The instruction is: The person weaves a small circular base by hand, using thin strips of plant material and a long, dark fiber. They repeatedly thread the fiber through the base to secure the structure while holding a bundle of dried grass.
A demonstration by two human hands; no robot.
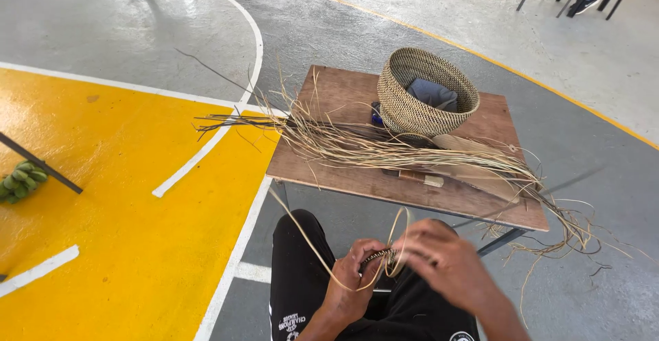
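Bright, even daylight, soft shadows, sharp focus, slight wide-angle edge bending.

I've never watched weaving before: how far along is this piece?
Barely begun. Between the left hand and right hand sits only a small coiled start, with a long pale strand looping off it. The bundle of straw on the wooden table lies unused. The woven basket beside it looks complete.

Between my left hand (353, 279) and my right hand (446, 262), over my lap at the near edge of the scene, I hold a small dark coiled weaving start (382, 255), from which a pale straw strand (312, 248) loops upward and trails away to the left.
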